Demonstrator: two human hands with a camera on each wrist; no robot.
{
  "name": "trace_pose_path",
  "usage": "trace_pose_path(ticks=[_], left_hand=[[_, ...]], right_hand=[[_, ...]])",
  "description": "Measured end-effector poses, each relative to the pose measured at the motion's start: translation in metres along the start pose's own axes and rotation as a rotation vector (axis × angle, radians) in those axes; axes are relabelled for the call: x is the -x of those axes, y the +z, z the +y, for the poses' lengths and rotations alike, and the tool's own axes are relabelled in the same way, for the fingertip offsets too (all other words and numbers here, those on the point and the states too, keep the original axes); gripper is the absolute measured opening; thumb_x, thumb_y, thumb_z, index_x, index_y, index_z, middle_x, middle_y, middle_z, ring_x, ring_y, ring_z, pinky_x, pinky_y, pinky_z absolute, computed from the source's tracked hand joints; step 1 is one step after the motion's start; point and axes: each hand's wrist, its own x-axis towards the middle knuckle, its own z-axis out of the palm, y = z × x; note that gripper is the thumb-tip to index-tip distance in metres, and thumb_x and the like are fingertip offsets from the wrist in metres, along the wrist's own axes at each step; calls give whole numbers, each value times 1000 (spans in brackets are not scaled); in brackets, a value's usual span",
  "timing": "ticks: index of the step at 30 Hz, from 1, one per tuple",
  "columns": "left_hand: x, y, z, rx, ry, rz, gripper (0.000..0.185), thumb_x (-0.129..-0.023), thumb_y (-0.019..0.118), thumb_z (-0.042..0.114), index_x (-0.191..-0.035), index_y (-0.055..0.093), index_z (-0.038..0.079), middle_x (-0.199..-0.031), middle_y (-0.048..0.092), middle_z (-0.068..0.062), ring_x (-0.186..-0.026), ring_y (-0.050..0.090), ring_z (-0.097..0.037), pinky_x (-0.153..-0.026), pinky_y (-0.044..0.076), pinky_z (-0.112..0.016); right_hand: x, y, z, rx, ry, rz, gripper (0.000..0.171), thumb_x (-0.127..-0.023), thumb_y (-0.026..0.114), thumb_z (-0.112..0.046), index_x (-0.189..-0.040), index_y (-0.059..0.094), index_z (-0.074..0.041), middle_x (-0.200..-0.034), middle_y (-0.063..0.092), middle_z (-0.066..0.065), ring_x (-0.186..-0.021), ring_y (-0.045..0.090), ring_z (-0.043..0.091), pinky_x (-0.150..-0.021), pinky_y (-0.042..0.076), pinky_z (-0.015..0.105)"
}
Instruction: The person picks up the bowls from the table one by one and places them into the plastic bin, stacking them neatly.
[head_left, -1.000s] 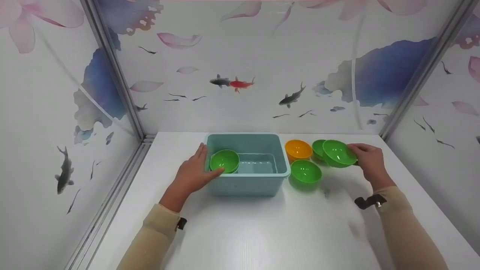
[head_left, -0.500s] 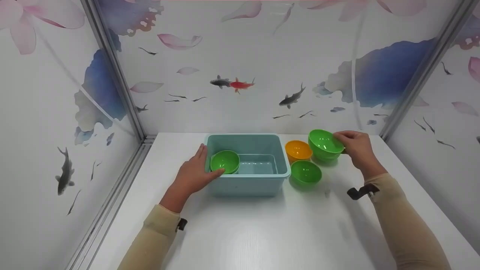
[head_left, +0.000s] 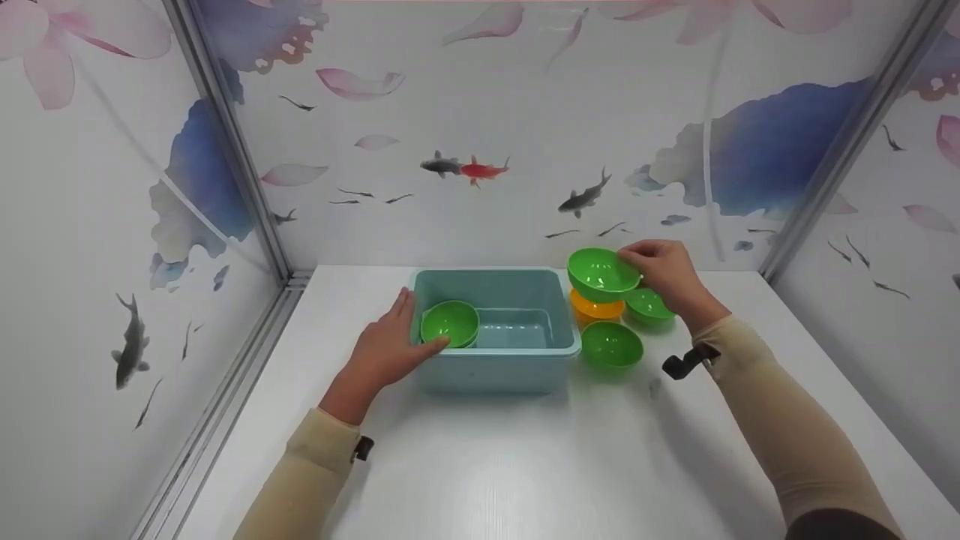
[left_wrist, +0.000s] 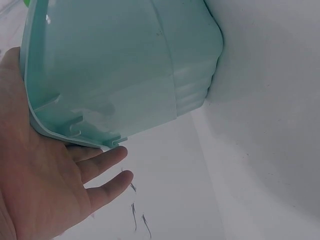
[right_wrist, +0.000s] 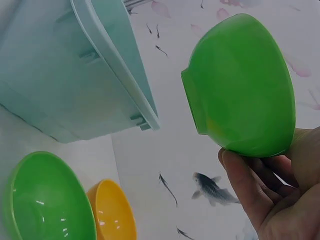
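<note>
My right hand point(head_left: 664, 274) pinches a green bowl point(head_left: 600, 276) by its right rim, holding it raised above an orange bowl point(head_left: 598, 309). In the right wrist view the held bowl point(right_wrist: 240, 87) is seen from outside, its foot towards the light blue plastic bin point(right_wrist: 55, 85). My left hand point(head_left: 382, 345) rests on the left front corner of the bin point(head_left: 491, 373), fingers along the left side and thumb over the front rim. In the left wrist view the left hand's fingers point(left_wrist: 102, 165) extend loosely past the rim. Inside the bin, at left, sits a green bowl point(head_left: 450, 322), apparently stacked on another.
Right of the bin, a green bowl point(head_left: 613, 346) stands on the white table point(head_left: 487, 465) in front of the orange one. Another green bowl point(head_left: 651, 307) is farther right, behind the right hand's fingers. White panels point(head_left: 487, 217) printed with fish and petals enclose the table.
My right hand has carried its green bowl leftwards and up, from beside another green bowl to above the orange one. The left hand and the bin stay in place.
</note>
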Motion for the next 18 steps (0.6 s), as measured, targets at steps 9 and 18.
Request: trace_pose_path(ticks=[9,18], left_hand=[[1,-1,1,18,-4,7,122,-96,59,83,-177,14,5,-184,14,-15,-161,35,-46,-126,33,-69],[1,-4,2,24,8,7,125,-94,58,86,-177,14,3,-184,16,-16,-160,37,-48,-126,33,-68]], right_hand=[[-9,33,-17,28,-31,-108,32,-111,71,-21,-128,76,5,-115,77,18,-89,71,18,-76,65,29],[-15,65,-33,39,-38,-186,27,-110,71,-19,-124,78,2,-112,77,17,-88,73,20,-77,65,30]])
